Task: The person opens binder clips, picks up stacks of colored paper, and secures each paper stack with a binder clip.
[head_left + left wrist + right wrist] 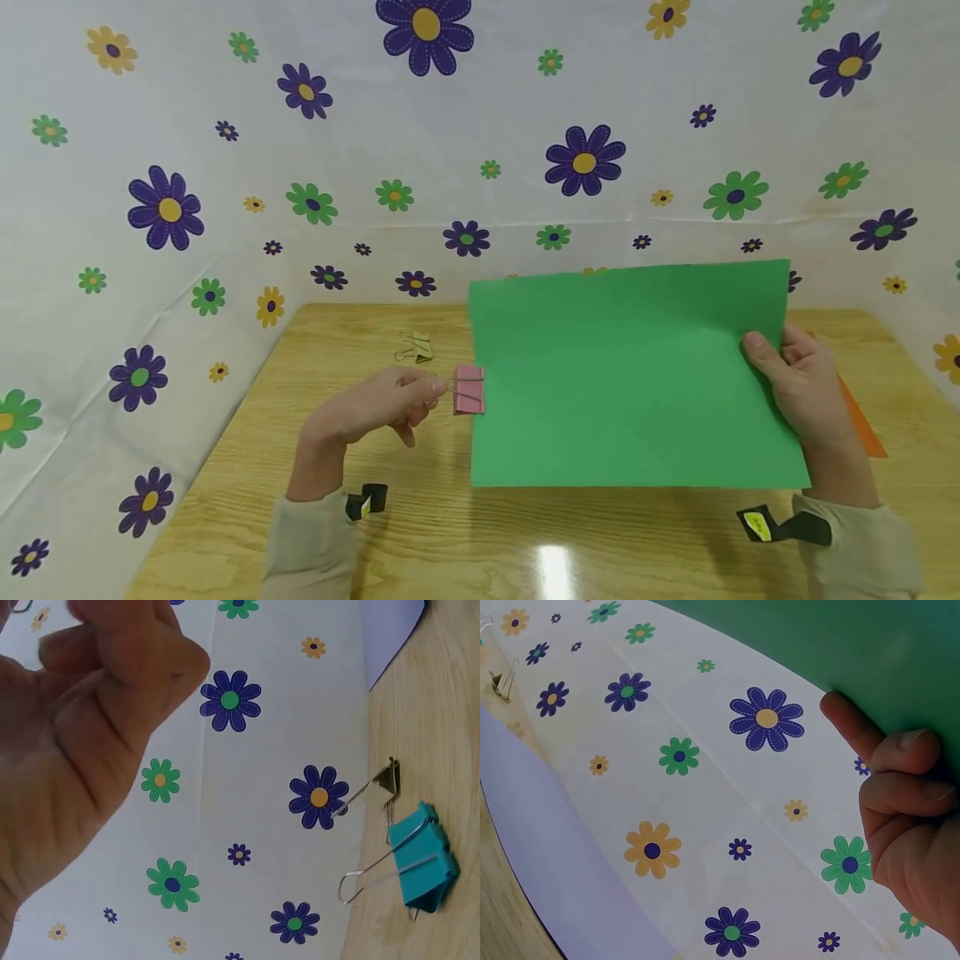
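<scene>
My left hand (382,407) pinches the wire handles of a pink binder clip (469,390) between thumb and fingers. The clip's body overlaps the left edge of a green sheet of paper (622,383), which is raised above the table and bends at its top. At the sheet's right side, my right hand (806,383) grips it, thumb on the near face and fingers behind. From the right wrist, that hand's fingers (907,795) show against the sheet's back. A pale yellow binder clip (417,347) lies on the table beyond my left hand.
A teal binder clip (424,859) sits on the wooden table (247,508) near the yellow one. Lavender paper (555,847) lies under the raised sheet. An orange sheet (862,421) shows behind my right wrist. Flowered cloth (495,108) hangs behind the table.
</scene>
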{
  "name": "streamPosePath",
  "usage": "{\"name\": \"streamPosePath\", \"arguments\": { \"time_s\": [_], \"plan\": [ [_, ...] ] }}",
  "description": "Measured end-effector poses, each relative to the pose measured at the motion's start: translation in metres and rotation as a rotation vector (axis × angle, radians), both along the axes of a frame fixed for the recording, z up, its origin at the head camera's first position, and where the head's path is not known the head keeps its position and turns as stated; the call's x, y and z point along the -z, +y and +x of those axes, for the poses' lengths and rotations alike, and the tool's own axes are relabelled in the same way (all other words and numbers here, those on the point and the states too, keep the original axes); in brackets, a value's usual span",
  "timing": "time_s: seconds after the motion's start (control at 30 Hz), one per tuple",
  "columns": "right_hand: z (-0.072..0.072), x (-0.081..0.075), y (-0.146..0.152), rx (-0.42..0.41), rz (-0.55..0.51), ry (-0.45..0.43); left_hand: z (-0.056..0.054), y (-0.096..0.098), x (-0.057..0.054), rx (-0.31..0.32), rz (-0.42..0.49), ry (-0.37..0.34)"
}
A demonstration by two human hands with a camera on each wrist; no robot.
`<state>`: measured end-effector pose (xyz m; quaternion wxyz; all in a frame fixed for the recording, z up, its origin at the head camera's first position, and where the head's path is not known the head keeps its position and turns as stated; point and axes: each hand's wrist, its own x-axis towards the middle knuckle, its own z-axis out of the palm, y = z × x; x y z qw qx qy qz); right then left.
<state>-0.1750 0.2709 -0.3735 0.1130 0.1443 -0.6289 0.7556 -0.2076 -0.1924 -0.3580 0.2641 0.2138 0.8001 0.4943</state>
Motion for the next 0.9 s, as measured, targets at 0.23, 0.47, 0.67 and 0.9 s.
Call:
{"name": "streamPosePath", "arguments": {
  "time_s": [0.23, 0.47, 0.67, 0.9],
  "plan": [
    [0.001, 0.001, -0.001, 0.061, -0.085, 0.029, -0.002, 0.012, -0.001, -0.04, 0.19, 0.026],
    [0.002, -0.002, -0.002, 0.095, -0.137, 0.039, 0.001, 0.026, -0.005, -0.248, 0.307, -0.028],
    [0.0, -0.004, -0.006, 0.095, -0.178, 0.058, 0.002, 0.037, -0.006, -0.419, 0.369, -0.013],
    [-0.001, -0.004, -0.005, 0.084, -0.196, 0.061, 0.004, 0.046, -0.004, -0.501, 0.326, 0.085]
  ]
}}
